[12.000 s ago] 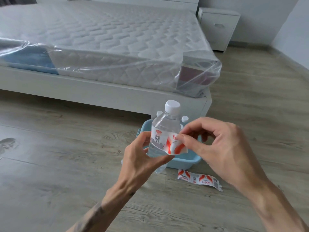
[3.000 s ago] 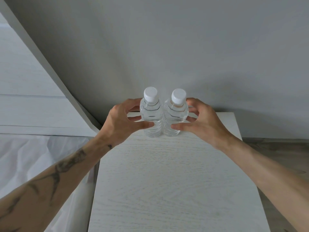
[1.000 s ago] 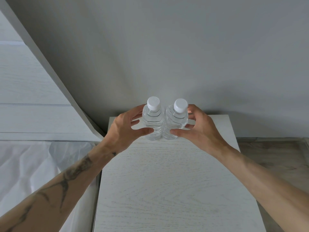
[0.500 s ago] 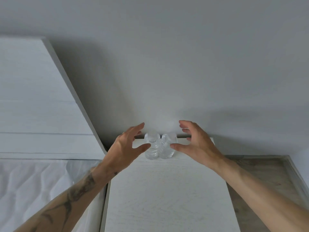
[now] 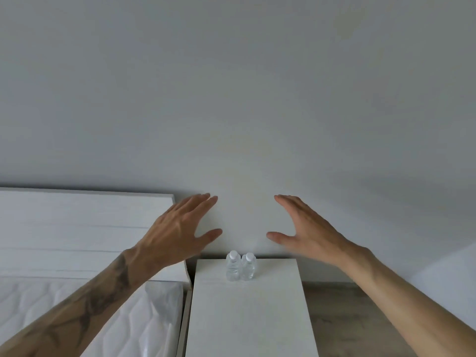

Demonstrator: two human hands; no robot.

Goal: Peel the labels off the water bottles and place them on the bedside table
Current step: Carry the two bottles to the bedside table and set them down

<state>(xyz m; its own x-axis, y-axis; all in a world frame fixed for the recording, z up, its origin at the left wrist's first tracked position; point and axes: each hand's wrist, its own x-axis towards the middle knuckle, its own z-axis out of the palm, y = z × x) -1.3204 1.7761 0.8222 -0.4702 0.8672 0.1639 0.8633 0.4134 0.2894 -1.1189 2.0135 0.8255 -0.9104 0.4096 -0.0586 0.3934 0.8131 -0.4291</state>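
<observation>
Two clear water bottles with white caps and no labels stand upright side by side, touching, at the back of the white bedside table (image 5: pixel 247 318): the left bottle (image 5: pixel 233 267) and the right bottle (image 5: pixel 248 267). My left hand (image 5: pixel 180 228) hovers above and to the left of them, fingers spread, holding nothing. My right hand (image 5: pixel 306 228) hovers above and to the right, also spread and holding nothing. Neither hand touches a bottle.
A grey wall rises right behind the table. The white headboard (image 5: pixel 77 228) and the plastic-wrapped mattress (image 5: pixel 123 318) lie to the left, close against the table. Wood floor (image 5: pixel 334 318) shows to the right.
Both hands have let go of the bottles and lifted up and apart. The view has pulled back and tilted upward, so the bottles look smaller and lower.
</observation>
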